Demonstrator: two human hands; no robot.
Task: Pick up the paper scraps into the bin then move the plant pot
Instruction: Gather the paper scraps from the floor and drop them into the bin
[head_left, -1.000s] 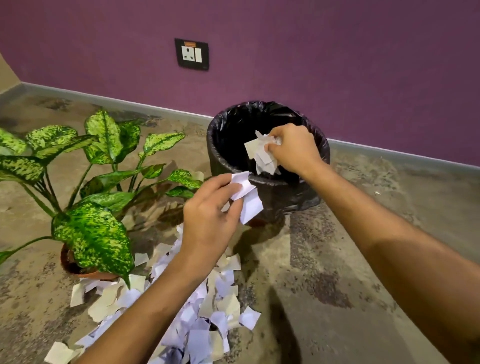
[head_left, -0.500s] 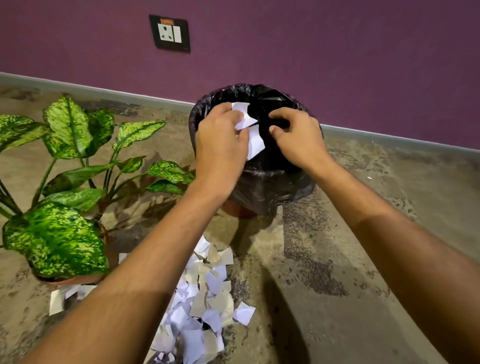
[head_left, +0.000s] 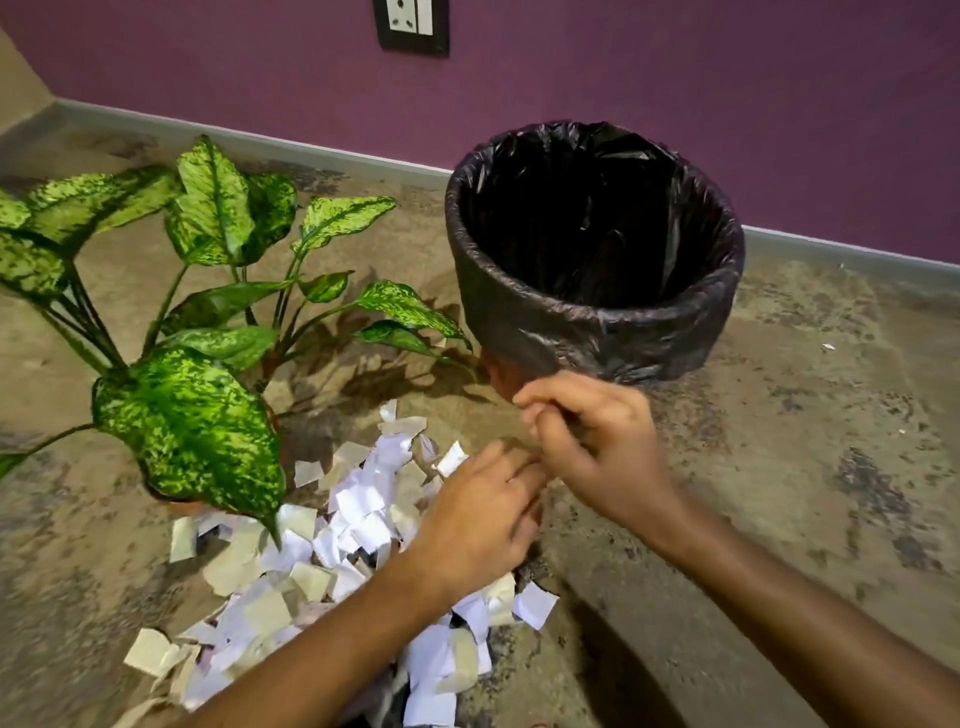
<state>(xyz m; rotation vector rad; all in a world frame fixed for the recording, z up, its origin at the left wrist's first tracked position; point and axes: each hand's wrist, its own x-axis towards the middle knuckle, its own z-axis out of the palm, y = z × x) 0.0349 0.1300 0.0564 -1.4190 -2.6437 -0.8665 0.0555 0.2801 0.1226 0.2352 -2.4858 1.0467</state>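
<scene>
Both hands have come back down from the bin (head_left: 597, 322), emptied. The left hand (head_left: 483, 519) rests loose-fingered on the paper scraps (head_left: 363, 514) beside the plant pot (head_left: 182, 506); the right hand (head_left: 587, 447) hovers, fingers loosely curled, holding nothing. Still clearing scraps: next, gather another handful.

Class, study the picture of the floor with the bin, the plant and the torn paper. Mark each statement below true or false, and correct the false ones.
1. The round bin lined with a black plastic bag lies tipped on its side. False: it stands upright, mouth open.
2. The pile of white and cream paper scraps lies on the floor beside the plant with speckled green leaves. True.
3. Both hands are over the bin's mouth. False: the left hand and right hand are low, in front of the bin, at the pile.
4. A black wall socket plate sits on the purple wall. True.
</scene>
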